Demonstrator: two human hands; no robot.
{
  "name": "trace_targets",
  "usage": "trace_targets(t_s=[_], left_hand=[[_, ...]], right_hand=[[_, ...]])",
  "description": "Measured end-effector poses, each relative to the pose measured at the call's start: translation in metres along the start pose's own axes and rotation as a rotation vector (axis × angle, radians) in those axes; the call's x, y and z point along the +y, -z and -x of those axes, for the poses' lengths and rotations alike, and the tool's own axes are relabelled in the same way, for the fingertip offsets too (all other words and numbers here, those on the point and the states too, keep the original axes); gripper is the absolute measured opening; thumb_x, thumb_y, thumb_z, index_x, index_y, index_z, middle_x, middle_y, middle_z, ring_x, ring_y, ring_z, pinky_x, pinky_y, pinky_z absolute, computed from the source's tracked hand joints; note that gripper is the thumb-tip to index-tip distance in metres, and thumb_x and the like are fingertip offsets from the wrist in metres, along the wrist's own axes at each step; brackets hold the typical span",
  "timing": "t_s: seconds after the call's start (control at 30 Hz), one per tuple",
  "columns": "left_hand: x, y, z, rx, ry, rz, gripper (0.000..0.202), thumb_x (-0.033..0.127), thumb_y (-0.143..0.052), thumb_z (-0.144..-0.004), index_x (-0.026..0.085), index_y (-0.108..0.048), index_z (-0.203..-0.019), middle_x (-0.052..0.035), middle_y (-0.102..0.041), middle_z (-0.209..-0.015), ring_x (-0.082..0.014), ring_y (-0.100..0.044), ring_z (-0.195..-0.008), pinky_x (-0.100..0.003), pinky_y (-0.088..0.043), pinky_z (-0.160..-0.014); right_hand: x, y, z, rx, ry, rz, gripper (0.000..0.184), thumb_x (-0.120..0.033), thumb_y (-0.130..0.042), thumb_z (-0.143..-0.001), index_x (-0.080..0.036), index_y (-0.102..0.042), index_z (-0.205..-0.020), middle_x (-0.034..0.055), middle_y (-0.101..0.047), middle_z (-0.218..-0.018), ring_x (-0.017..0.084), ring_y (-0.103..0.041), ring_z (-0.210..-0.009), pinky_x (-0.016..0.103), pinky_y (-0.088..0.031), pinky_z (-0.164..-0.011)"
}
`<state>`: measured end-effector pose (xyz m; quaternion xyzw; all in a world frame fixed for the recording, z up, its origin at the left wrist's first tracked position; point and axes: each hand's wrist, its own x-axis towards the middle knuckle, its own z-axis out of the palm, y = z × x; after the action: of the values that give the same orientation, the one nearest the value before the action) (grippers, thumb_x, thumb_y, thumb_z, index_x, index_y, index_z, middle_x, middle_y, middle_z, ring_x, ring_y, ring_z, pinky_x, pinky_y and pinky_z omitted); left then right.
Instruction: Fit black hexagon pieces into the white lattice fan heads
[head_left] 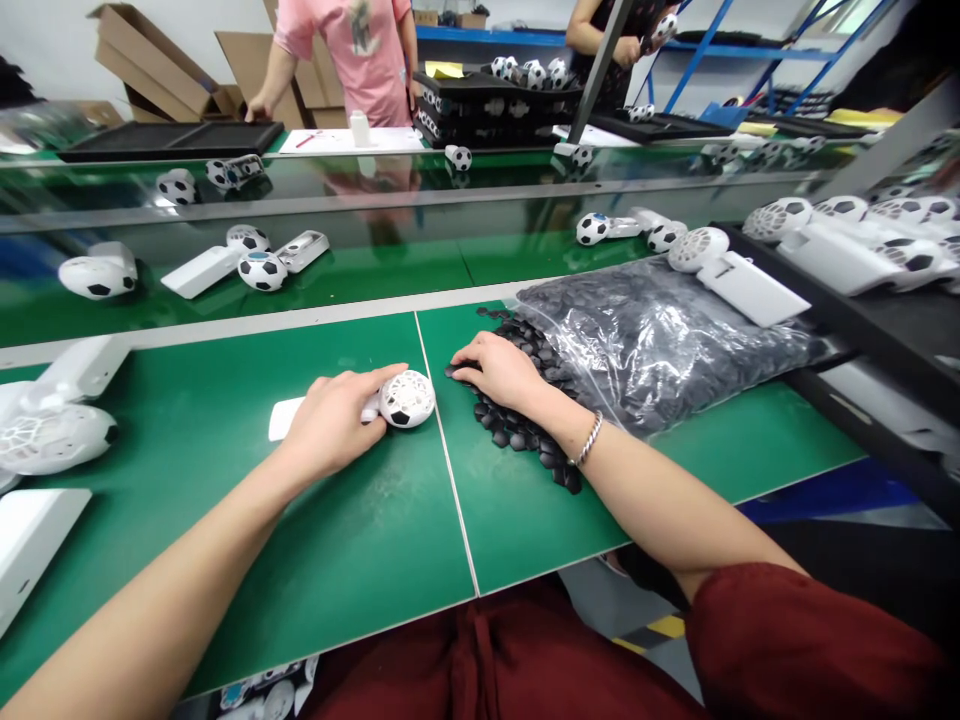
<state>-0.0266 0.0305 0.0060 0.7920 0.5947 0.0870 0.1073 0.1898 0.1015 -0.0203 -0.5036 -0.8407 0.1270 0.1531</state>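
My left hand (330, 418) is closed round the white handle of a small football-patterned hand fan (406, 398) lying on the green table (225, 480). My right hand (501, 370) rests curled on a heap of small black pieces (517, 425) that spill from a clear plastic bag (645, 340). Its fingertips pinch among the pieces; what they hold is too small to make out. A metal bracelet sits on my right wrist.
Several white fan parts (52, 430) lie at the left edge. A black tray (862, 250) with finished fans stands at the right. More fans (255, 262) lie on the conveyor behind. Two other people stand at the far bench beside black trays (487, 105).
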Motion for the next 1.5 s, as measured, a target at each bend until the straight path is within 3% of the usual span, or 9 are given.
trace_targets(t_s=[0.1, 0.3, 0.43, 0.57, 0.8, 1.0, 1.17, 1.33, 1.5], left_hand=[[-0.001, -0.001, 0.001, 0.002, -0.006, 0.000, 0.059, 0.019, -0.045, -0.069, 0.032, -0.044, -0.127, -0.0010, -0.062, -0.111, -0.0259, -0.056, -0.097, -0.038, -0.038, -0.081], [-0.004, -0.001, 0.004, 0.008, -0.042, 0.030, 0.059, 0.015, -0.043, -0.069, 0.031, -0.046, -0.126, 0.0009, -0.060, -0.117, -0.0243, -0.053, -0.102, -0.039, -0.036, -0.084], [-0.004, -0.001, 0.005, 0.027, -0.056, 0.036, 0.058, 0.013, -0.042, -0.069, 0.031, -0.047, -0.125, 0.0010, -0.060, -0.115, -0.0246, -0.052, -0.102, -0.040, -0.036, -0.085], [-0.005, -0.001, 0.005, 0.059, -0.084, 0.027, 0.057, 0.011, -0.041, -0.070, 0.028, -0.049, -0.124, -0.0011, -0.062, -0.112, -0.0240, -0.050, -0.103, -0.042, -0.034, -0.091], [-0.013, -0.003, 0.003, 0.046, -0.115, 0.007, 0.059, 0.010, -0.039, -0.071, 0.028, -0.046, -0.126, -0.0028, -0.058, -0.116, -0.0242, -0.045, -0.112, -0.051, -0.023, -0.101], [-0.011, 0.000, 0.006, -0.022, -0.126, 0.038, 0.061, 0.024, -0.052, -0.070, 0.028, -0.040, -0.130, -0.0025, -0.051, -0.126, -0.0278, -0.037, -0.119, -0.055, -0.017, -0.104], [-0.005, -0.005, 0.006, 0.055, -0.065, 0.080, 0.072, 0.058, -0.062, -0.064, 0.025, -0.046, -0.125, -0.0063, -0.056, -0.118, -0.0292, -0.038, -0.119, -0.055, -0.012, -0.105], [0.001, -0.011, 0.005, 0.133, -0.029, 0.127, 0.060, 0.052, -0.061, -0.068, 0.024, -0.052, -0.119, -0.0061, -0.060, -0.107, -0.0251, -0.045, -0.110, -0.051, -0.013, -0.106], [0.003, -0.012, 0.004, 0.166, -0.026, 0.156, 0.058, 0.051, -0.063, -0.067, 0.020, -0.056, -0.116, -0.0072, -0.060, -0.096, -0.0250, -0.048, -0.099, -0.044, -0.032, -0.097]], right_hand=[[-0.002, -0.001, -0.001, -0.035, 0.033, -0.017, 0.010, -0.026, -0.061, -0.079, -0.023, -0.069, -0.084, 0.0044, -0.058, -0.091, 0.017, -0.054, -0.088, 0.028, -0.041, -0.071], [-0.005, -0.005, 0.000, -0.020, 0.078, -0.081, 0.020, -0.033, -0.059, -0.080, -0.021, -0.066, -0.094, 0.0051, -0.056, -0.093, 0.017, -0.053, -0.089, 0.028, -0.041, -0.076], [-0.009, -0.008, -0.003, -0.040, 0.078, -0.100, 0.010, -0.025, -0.065, -0.075, -0.019, -0.065, -0.083, 0.0036, -0.058, -0.087, 0.015, -0.053, -0.083, 0.027, -0.041, -0.073], [-0.013, -0.004, 0.002, -0.056, 0.100, -0.281, 0.008, -0.015, -0.062, -0.076, -0.015, -0.062, -0.084, 0.0002, -0.059, -0.074, 0.011, -0.053, -0.069, 0.023, -0.041, -0.066], [-0.031, 0.016, 0.025, -0.026, 0.336, -0.394, 0.008, -0.014, -0.055, -0.081, -0.017, -0.063, -0.083, 0.0010, -0.063, -0.080, 0.011, -0.056, -0.076, 0.023, -0.042, -0.072], [-0.038, 0.006, 0.029, -0.036, 0.418, -0.488, 0.003, -0.016, -0.059, -0.079, -0.017, -0.061, -0.078, 0.0008, -0.062, -0.078, 0.011, -0.055, -0.075, 0.023, -0.042, -0.072], [-0.040, -0.006, 0.027, -0.013, 0.392, -0.562, 0.005, -0.017, -0.061, -0.078, -0.016, -0.060, -0.073, -0.0003, -0.058, -0.072, 0.010, -0.052, -0.070, 0.023, -0.042, -0.069], [-0.044, -0.011, 0.025, 0.007, 0.311, -0.636, 0.011, -0.018, -0.062, -0.076, -0.016, -0.055, -0.069, -0.0013, -0.053, -0.071, 0.010, -0.049, -0.067, 0.022, -0.041, -0.064], [-0.041, -0.014, 0.015, -0.057, 0.170, -0.682, 0.017, -0.022, -0.069, -0.068, -0.015, -0.054, -0.071, -0.0024, -0.054, -0.074, 0.008, -0.045, -0.061, 0.021, -0.040, -0.060]])
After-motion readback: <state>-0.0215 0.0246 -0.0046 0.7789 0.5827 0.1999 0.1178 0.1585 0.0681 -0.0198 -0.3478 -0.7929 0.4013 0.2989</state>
